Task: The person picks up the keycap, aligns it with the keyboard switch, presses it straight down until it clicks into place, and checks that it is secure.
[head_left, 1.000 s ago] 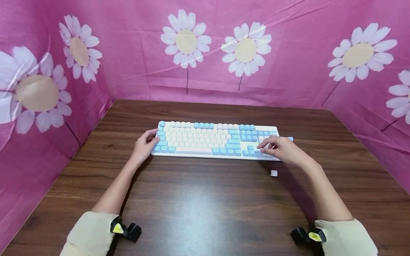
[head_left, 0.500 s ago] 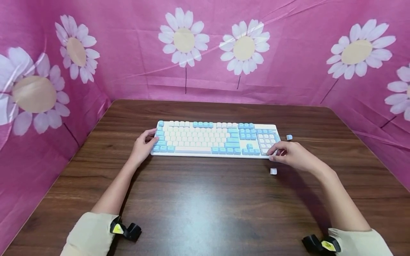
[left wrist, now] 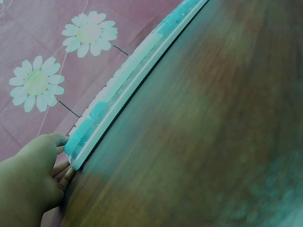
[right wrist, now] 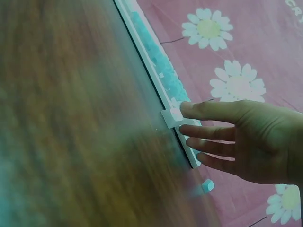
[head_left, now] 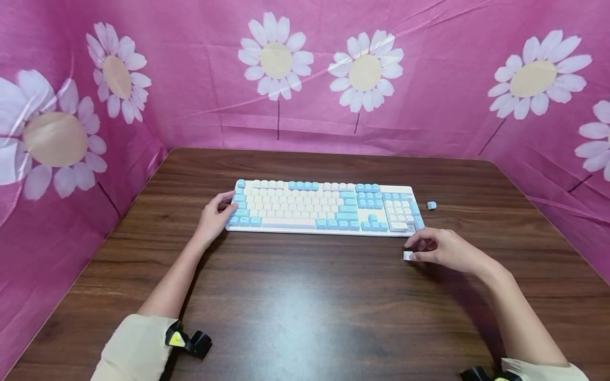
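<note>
A white and light-blue keyboard (head_left: pixel 295 206) lies across the table. My left hand (head_left: pixel 214 218) grips its left end, the thumb on the blue edge keys and the fingers at the side; the left wrist view shows this hand (left wrist: pixel 35 172) at the keyboard's corner. Just in front of the keyboard's right end lies a loose white keycap (head_left: pixel 407 255). My right hand (head_left: pixel 445 250) is at that keycap, its thumb tip beside it and the index finger above. In the right wrist view, the fingers (right wrist: pixel 213 147) are extended and spread apart near the keycap (right wrist: pixel 176 115).
A second loose keycap (head_left: pixel 431 205), light blue and white, lies right of the keyboard. The brown wooden table (head_left: pixel 286 296) is bordered by a pink cloth (head_left: pixel 314 121) with daisies at the back and sides. Black wrist camera (head_left: pixel 197 344) shows at the left sleeve.
My right hand has moved from over the number pad, off the keyboard's right front corner, down to the loose white keycap, uncovering the number pad. My left hand stays at the keyboard's left end.
</note>
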The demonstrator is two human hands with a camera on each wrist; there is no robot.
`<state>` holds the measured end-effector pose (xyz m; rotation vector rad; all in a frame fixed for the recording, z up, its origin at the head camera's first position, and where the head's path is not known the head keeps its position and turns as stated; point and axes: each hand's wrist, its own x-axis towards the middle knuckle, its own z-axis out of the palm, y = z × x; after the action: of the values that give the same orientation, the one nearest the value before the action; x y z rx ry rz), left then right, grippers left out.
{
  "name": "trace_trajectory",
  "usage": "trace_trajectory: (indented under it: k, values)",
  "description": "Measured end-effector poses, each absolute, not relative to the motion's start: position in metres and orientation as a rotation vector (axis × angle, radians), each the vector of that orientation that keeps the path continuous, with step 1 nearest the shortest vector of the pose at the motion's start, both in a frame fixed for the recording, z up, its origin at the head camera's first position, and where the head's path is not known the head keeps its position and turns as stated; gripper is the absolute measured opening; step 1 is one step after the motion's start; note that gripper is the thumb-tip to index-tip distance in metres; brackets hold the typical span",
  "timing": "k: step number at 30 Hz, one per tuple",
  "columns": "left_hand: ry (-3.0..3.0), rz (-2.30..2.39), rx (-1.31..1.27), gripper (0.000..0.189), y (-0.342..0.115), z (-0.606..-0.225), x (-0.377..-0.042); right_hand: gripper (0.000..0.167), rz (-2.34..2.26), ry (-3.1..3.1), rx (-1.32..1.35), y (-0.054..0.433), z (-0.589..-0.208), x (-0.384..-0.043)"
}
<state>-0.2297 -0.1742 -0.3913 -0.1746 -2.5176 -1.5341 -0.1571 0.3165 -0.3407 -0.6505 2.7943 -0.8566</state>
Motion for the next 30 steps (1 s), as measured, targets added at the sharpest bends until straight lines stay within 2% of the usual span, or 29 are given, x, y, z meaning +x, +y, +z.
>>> trace_trajectory:
  k: [16, 30]
  values:
    - [-2.530, -1.556, -0.167, 0.039, -0.174, -0.389, -0.229, 0.026, -0.940, 2.771, -0.760, 0.317, -0.355, -0.155]
    - [-2.530, -1.557, -0.159, 0.039, -0.174, -0.389, -0.228, 0.022, -0.922, 2.787, -0.735, 0.317, -0.359, -0.154]
